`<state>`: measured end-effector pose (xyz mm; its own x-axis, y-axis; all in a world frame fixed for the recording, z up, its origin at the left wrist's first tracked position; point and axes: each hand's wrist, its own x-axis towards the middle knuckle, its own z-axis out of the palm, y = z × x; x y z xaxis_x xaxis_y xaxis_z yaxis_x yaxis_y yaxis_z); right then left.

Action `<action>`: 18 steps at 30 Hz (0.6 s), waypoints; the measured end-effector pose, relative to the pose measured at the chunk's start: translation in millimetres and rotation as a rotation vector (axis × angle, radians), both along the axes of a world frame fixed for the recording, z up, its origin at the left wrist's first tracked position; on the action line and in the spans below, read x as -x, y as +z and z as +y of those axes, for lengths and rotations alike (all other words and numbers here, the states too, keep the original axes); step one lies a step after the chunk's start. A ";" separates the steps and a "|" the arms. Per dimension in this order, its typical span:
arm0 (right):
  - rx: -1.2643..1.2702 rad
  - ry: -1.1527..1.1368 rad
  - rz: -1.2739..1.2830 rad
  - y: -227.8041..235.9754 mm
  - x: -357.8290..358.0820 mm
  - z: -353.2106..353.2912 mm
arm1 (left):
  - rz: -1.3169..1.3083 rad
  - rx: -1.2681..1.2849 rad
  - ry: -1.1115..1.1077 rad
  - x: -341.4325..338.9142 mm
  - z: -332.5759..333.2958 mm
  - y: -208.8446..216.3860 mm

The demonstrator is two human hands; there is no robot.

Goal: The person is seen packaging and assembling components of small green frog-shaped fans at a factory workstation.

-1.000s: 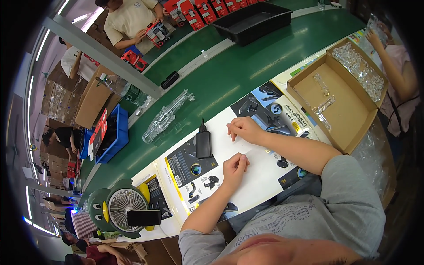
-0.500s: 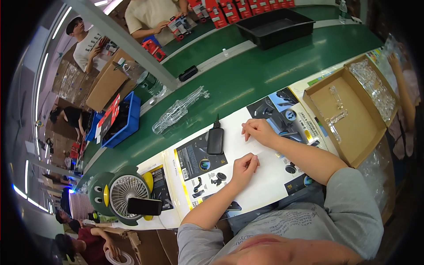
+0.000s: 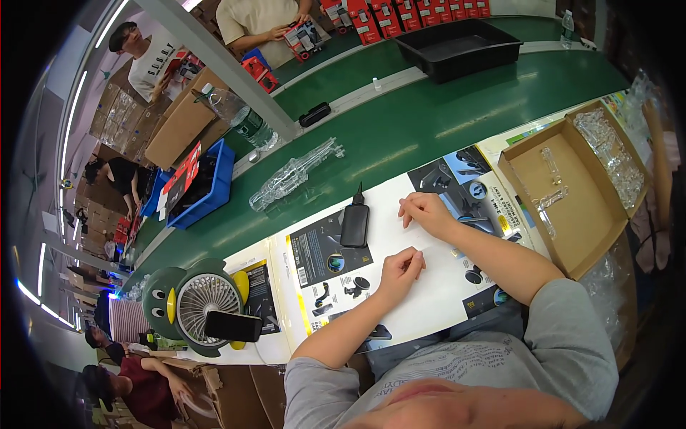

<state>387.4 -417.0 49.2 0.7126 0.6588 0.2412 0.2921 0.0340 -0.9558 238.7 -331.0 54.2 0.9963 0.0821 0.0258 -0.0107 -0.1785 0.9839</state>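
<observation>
My left hand (image 3: 401, 272) rests on the white printed cardboard sheet (image 3: 389, 304), its fingers curled in with nothing visible in them. Just beyond it and to the right, my right hand (image 3: 424, 212) hangs over the same sheet, loosely closed and also without a visible object. The hands are apart. Left of them, a flat black bottle with a pointed nozzle (image 3: 354, 226) lies on the sheet, touched by neither hand. Past the sheet's far edge, a bunch of clear plastic parts (image 3: 296, 175) lies on the green work surface (image 3: 386, 121).
To my right, an open cardboard box (image 3: 525, 161) contains clear plastic pieces. At left, a green penguin-shaped fan (image 3: 158, 304) has a phone (image 3: 233, 327) in front. Farther off are a blue bin (image 3: 214, 186), water bottle (image 3: 246, 121), black tray (image 3: 457, 53) and co-workers.
The whole view has shifted slightly, moving the far objects a little right and down. Both of my hands keep nearly the same pose over the sheet. Co-workers' hands in the background have moved.
</observation>
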 end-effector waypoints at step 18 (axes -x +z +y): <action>-0.004 0.000 0.014 3.6 1.3 0.1 | -0.011 0.019 0.021 0.8 -1.1 4.8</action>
<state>386.1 -416.9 52.8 0.7161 0.6578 0.2336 0.2788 0.0373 -0.9596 237.9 -332.1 59.0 0.9940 0.1041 0.0350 -0.0180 -0.1605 0.9869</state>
